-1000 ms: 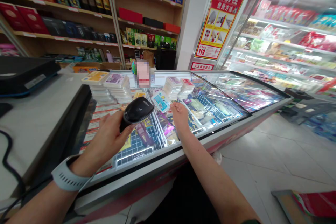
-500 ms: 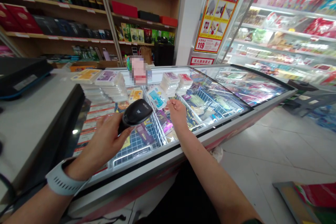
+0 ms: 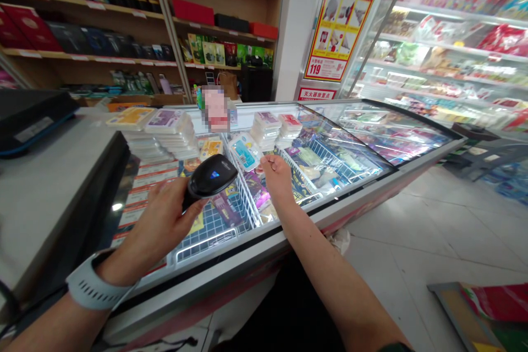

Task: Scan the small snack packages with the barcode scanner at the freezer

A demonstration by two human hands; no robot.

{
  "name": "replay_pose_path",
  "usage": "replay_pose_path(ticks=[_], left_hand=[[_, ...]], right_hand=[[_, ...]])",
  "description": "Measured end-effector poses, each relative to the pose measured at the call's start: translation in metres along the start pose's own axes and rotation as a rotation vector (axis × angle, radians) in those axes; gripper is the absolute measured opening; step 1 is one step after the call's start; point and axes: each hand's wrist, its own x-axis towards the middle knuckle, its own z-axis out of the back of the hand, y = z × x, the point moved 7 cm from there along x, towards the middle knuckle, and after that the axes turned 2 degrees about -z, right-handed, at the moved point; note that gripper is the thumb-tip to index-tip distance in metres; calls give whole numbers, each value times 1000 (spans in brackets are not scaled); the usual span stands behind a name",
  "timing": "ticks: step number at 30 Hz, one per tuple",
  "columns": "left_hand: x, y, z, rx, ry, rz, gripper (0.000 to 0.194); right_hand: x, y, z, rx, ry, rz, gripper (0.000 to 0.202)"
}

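My left hand (image 3: 171, 209) is wrapped round the handle of a black barcode scanner (image 3: 212, 175), whose head points right; a small blue light shows on top of it. With pinched fingers, my right hand (image 3: 277, 173) holds the lower right corner of a clear flat pack with a blue label (image 3: 245, 150). The pack is tilted, its label up, just beyond the scanner head and apart from it. Behind it stand stacked packs with purple labels (image 3: 266, 121) and red labels (image 3: 290, 122). A pack with an orange label (image 3: 211, 147) lies to its left.
Under my hands is a glass-topped chest freezer (image 3: 355, 190) with wire baskets (image 3: 243, 198) of bagged goods. Taller pack stacks (image 3: 175, 135) stand at left beside a grey counter (image 3: 78, 176). Shelves (image 3: 99, 58) line the back; a lit display fridge (image 3: 449, 60) is at right.
A blue light now shows on top of the scanner where none was lit before. Both hands and the pack stay in nearly the same place.
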Motion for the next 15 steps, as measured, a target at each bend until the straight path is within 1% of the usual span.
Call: replay_pose_path(ticks=[5,8,11,15], left_hand=[[0,1,0,5,6,8,28],[0,-1,2,7,-6,20,28],[1,-1,4,-33,-17,32,30],[3,1,11,-75,-33,60,36]], right_hand=[[0,-1,-1,15,6,12,15],[1,-4,0,40,-2,-4,17],[3,-10,0,84,0,-61,19],[5,-21,0,120,-3,-192,20]])
